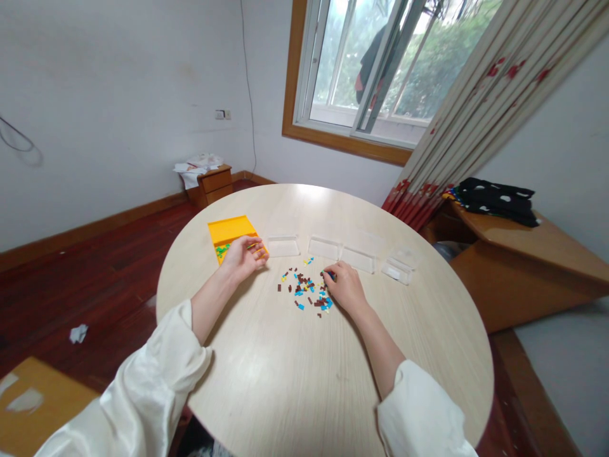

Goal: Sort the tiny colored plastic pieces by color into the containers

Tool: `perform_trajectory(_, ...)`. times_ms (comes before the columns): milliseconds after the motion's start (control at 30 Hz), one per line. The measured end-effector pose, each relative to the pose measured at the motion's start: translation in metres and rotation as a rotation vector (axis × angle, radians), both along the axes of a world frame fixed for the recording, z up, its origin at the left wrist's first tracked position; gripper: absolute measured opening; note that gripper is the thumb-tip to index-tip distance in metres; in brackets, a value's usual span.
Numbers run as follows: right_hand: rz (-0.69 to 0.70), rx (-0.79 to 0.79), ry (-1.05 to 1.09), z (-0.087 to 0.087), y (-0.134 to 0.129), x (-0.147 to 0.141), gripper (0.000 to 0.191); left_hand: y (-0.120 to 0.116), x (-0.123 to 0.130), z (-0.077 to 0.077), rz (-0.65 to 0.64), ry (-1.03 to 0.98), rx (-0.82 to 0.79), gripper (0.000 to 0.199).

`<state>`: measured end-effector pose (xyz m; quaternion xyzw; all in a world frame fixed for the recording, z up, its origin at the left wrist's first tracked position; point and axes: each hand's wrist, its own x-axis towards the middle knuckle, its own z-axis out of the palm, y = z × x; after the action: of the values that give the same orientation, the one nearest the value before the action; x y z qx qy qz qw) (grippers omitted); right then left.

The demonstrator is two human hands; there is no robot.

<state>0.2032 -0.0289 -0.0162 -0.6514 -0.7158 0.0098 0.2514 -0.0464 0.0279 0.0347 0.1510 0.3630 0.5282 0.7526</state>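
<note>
Small building bricks in brown, blue and yellow [304, 284] lie scattered on the round table. My right hand [346, 289] is at the right edge of this scatter, thumb and fingers closed together low over the bricks. Dark bits show at its fingertips, but I cannot make out what they grip. My left hand [243, 259] is palm up, its fingers loosely curled and apart, with nothing visible in it. It hovers over the near right corner of an open yellow box [231, 226] and partly hides it. Green bricks [221, 251] lie inside this box.
Several clear plastic boxes stand in a row behind the bricks, among them a left one [283, 246] and a far right one [398, 271]. The pale round table [304, 381] has a curved edge. Beyond are a small cabinet [216, 184] and a wooden desk [537, 254].
</note>
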Motion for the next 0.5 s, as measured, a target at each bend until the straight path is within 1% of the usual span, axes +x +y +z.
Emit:
perform_trajectory(67,-0.003,0.004,0.003,0.0,0.0,0.0,0.016,-0.002,0.006,-0.006,-0.125,0.018,-0.001,0.011)
perform_trajectory(133,-0.01,0.005,0.0,0.001,0.0,-0.001,0.017,-0.004,0.013,-0.01,-0.2,0.031,-0.019,0.011)
perform_trajectory(233,-0.029,0.009,0.005,0.003,0.0,-0.003,0.018,-0.01,0.021,-0.013,-0.279,0.049,-0.044,0.011)
perform_trajectory(333,-0.034,0.018,0.008,0.003,0.001,-0.005,0.018,-0.015,0.026,-0.012,-0.361,0.062,-0.054,0.012)
perform_trajectory(500,-0.027,0.019,-0.02,0.005,0.001,-0.007,0.019,-0.018,0.032,-0.013,-0.417,0.035,-0.066,0.012)
